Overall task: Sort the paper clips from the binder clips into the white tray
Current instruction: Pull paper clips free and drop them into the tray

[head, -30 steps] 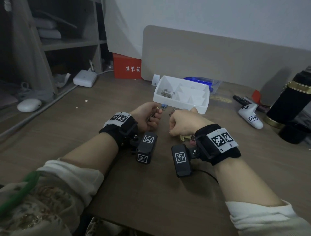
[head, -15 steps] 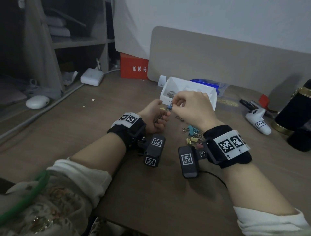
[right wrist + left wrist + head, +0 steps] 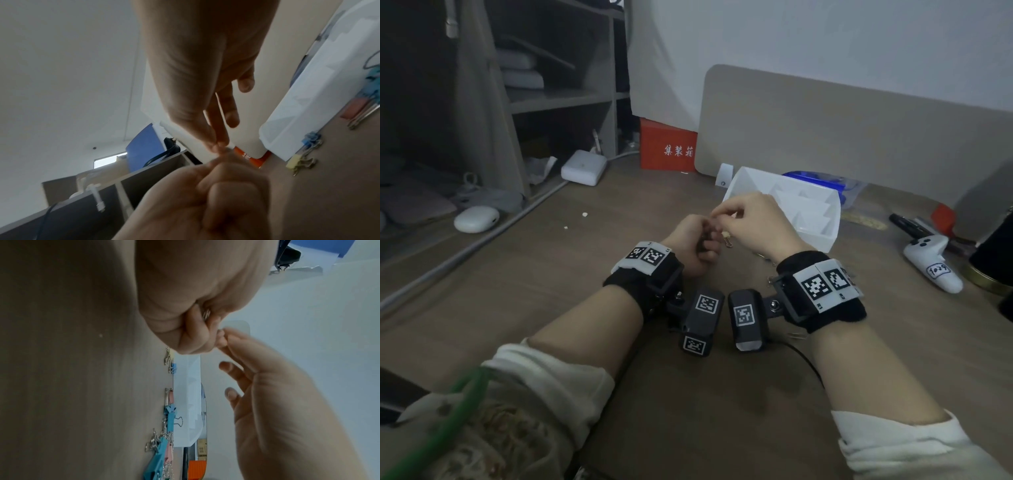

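Note:
My left hand [image 3: 695, 246] rests on the desk as a fist; silver paper clips [image 3: 206, 314] show inside its curled fingers. My right hand [image 3: 753, 222] hovers just above it, thumb and forefinger [image 3: 216, 144] pinched together at the left hand's fingertips on a thin paper clip that barely shows. A yellow binder clip [image 3: 726, 236] lies on the desk between the hands. More binder clips, blue [image 3: 170, 418], pink [image 3: 169, 397] and yellow [image 3: 296, 162], lie along the near wall of the white tray [image 3: 822, 236], which stands behind my right hand.
A red box [image 3: 667, 147] and a beige board [image 3: 825, 130] stand at the back of the desk. A white controller [image 3: 931, 263] and a black bottle [image 3: 996, 246] are at the right. A white charger [image 3: 583, 168] and a white case [image 3: 476, 219] lie at the left.
My right hand rose from the clip pile on the desk and came left to the top of my left fist, where it now pinches. The left hand stayed curled in place.

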`<action>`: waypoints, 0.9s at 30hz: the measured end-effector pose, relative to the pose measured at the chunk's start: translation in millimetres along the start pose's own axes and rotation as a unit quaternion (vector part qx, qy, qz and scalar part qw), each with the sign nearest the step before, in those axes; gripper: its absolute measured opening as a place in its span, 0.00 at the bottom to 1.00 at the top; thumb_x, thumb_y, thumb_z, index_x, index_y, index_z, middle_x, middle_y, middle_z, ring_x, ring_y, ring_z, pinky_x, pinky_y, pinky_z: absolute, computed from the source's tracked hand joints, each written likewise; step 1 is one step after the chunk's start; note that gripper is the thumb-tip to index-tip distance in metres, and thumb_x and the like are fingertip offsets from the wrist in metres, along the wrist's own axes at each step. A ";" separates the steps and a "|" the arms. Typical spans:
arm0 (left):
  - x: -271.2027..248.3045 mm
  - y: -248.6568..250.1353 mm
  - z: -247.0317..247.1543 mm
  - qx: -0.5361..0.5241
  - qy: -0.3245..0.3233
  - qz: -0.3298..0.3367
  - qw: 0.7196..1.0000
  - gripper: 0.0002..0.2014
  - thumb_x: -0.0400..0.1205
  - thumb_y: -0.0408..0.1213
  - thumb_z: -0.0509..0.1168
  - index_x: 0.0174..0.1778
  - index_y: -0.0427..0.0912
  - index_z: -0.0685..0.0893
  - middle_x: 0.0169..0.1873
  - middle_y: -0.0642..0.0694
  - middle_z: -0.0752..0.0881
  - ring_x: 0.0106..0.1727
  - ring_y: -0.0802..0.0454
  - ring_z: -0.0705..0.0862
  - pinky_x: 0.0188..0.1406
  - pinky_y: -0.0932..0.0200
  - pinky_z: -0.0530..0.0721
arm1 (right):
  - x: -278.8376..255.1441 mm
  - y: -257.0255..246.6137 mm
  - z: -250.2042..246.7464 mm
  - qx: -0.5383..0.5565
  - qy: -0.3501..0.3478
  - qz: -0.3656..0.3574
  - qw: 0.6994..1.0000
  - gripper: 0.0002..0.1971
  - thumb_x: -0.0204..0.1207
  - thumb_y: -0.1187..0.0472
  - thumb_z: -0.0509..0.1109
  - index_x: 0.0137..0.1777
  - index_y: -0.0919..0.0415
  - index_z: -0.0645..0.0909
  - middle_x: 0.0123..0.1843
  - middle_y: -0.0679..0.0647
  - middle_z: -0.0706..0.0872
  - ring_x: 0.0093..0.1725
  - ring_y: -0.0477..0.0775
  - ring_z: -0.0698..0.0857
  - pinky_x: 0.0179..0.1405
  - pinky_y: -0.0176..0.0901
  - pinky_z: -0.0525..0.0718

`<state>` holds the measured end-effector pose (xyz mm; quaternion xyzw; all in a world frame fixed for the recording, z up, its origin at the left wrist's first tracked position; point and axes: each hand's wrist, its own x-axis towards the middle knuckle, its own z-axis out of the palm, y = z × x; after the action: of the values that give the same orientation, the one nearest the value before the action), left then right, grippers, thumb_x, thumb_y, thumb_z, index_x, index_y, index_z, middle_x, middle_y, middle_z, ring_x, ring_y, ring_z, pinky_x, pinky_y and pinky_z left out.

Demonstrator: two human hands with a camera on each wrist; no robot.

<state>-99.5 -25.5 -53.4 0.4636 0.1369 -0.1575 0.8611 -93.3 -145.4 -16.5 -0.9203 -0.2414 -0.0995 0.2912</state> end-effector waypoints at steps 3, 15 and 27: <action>4.1 0.1 -1.3 -0.016 0.020 0.020 0.999 0.15 0.81 0.32 0.48 0.27 0.44 0.66 0.14 0.53 0.62 0.10 0.60 0.58 0.06 0.71 0.51 | 7.9 18.9 2.0 0.000 0.037 0.042 0.998 0.14 0.79 0.63 0.62 0.54 0.51 0.89 0.56 0.48 0.89 0.56 0.50 0.83 0.60 0.45 0.81; 10.5 1.3 -6.5 -0.024 0.036 0.029 0.999 0.17 0.83 0.38 0.50 0.26 0.45 0.66 0.13 0.53 0.60 0.10 0.59 0.56 0.08 0.72 0.50 | 32.5 39.0 31.9 -0.135 -0.129 0.100 0.977 0.26 0.78 0.56 0.63 0.78 0.49 0.70 0.76 0.58 0.75 0.72 0.60 0.75 0.72 0.50 0.74; 9.2 0.2 -6.8 -0.020 0.020 0.012 1.000 0.17 0.84 0.40 0.49 0.27 0.44 0.66 0.14 0.53 0.61 0.10 0.59 0.57 0.08 0.74 0.51 | 25.4 45.6 32.7 -0.113 -0.106 0.100 0.983 0.11 0.76 0.68 0.64 0.50 0.55 0.87 0.59 0.55 0.86 0.59 0.57 0.82 0.56 0.43 0.78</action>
<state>-91.6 -21.0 -60.5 0.4512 0.1515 -0.1349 0.8690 -47.1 -149.0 -57.1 -0.9722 -0.1650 0.0014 0.1662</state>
